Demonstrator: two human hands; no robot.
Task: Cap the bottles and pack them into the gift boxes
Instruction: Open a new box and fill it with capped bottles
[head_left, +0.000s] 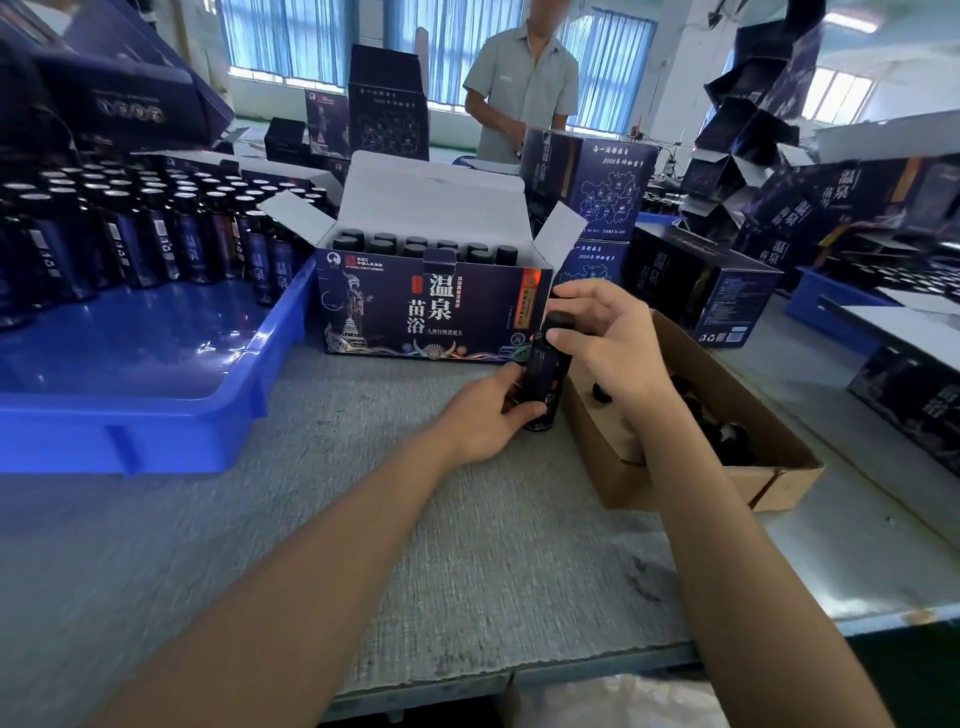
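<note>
just in front of the open gift box (431, 312), near the middle of the bench (467, 561), a small dark bottle (543, 382) appears to stand upright with both hands on it. the left hand (480, 421) curls round its lower body and steadies it; the right hand (608, 343) pinches the black cap (560, 319) on its neck between thumb and fingers. the bottle looks like glass: rigid, probably weighty for its size, smooth and likely slippery over the label, and breakable if tipped. the body is the place to grip it, and the cap's sides are the place to twist. the cap itself seems light, hard plastic. the gift box already holds rows of capped bottles. its front reads 温泉 苗浴 in large characters, with picc by a red logo at top left and a smaller line, 人体垃圾清道夫, beneath. uncapped bottles (130, 234) in the blue tray (156, 421) at left show 温泉 on their labels; loose caps lie in the brown carton (675, 483) at right
</note>
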